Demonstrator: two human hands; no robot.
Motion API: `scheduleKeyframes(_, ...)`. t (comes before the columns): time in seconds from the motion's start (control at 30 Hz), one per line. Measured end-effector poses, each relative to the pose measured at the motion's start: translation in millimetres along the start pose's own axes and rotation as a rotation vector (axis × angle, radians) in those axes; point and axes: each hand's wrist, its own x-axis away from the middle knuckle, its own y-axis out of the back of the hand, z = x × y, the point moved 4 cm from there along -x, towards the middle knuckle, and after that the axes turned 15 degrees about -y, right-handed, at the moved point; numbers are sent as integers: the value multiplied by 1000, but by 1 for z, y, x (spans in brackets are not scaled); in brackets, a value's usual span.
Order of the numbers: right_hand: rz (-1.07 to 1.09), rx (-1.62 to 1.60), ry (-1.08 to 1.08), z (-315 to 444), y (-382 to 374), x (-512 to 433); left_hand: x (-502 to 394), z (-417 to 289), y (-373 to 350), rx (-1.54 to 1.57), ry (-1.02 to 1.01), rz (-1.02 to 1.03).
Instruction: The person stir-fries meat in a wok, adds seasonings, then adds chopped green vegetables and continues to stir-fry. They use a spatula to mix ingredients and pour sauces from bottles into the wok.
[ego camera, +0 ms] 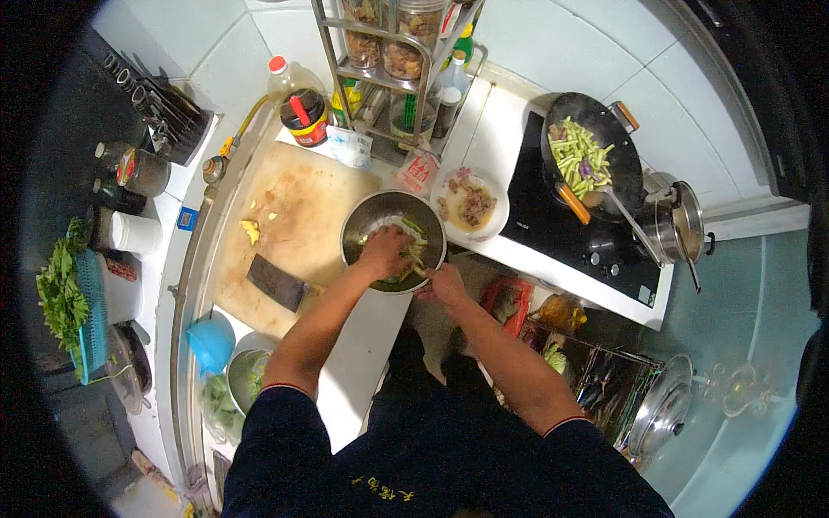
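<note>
My left hand reaches down into a stainless steel bowl, among green vegetable pieces. Its fingertips are partly hidden, so I cannot tell whether they grip any pieces. On the bowl's lower right rim, my right hand has hold of the metal. The bowl is at the right edge of a wooden cutting board. A cleaver lies flat on that board, its handle partly covered by my left forearm. Yellow scraps, perhaps ginger, lie farther up the board.
A white bowl of meat sits beside the cooktop. The black wok contains green bean pieces and a metal spatula. A steel pot stands to its right. Jars fill the rack behind.
</note>
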Motion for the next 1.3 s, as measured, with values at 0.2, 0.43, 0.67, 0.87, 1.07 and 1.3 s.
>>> scheduleKeyframes(0.2, -28, 101, -1, 10, 5, -8, 49, -21, 23, -34, 177, 29)
scheduleKeyframes(0.43, -593, 858, 1085, 68, -6, 68, 25, -9, -4, -152, 394, 0)
scheduleKeyframes(0.67, -786, 1668, 921, 64, -63, -67, 22, 12, -32, -274, 497, -181)
scheduleKeyframes(0.87, -645, 1449, 799, 68, -69, -103, 22, 26, -38, 186, 762, -380)
scheduleKeyframes(1.07, -209, 788, 594, 61, -75, -96, 28, 26, -43, 1466, 652, -974)
scheduleKeyframes(1.3, 284, -63, 355, 66, -93, -21, 38, -4, 2, 1604, 446, -1186)
